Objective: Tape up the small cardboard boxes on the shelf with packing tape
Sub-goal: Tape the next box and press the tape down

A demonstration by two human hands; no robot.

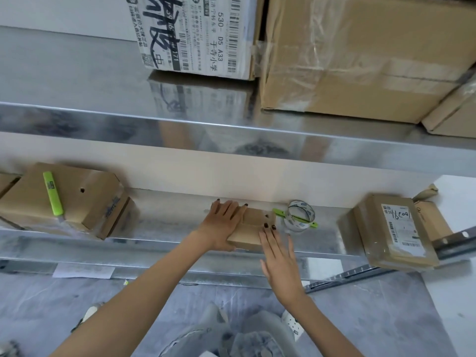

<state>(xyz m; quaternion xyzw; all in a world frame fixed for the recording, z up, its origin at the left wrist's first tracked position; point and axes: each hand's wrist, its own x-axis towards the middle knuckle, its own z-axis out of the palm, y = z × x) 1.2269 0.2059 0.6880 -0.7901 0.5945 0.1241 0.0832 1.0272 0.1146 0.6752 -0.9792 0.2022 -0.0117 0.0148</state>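
Note:
A small flat cardboard box (251, 228) lies on the lower metal shelf (167, 228), its top flaps closed along a seam. My left hand (222, 224) lies flat on the box's left side, fingers straight, thumb at its front edge. My right hand (278, 256) reaches in from the front with straight fingers, fingertips touching the box's right flap. A roll of clear packing tape (300, 215) stands just right of the box, on a green strip (313, 224).
On the left, a cardboard box (85, 199) carries a green utility knife (52, 193). A labelled parcel (395, 228) sits at the shelf's right end. Large cartons (347, 55) fill the upper shelf (231, 135). A grey floor lies below.

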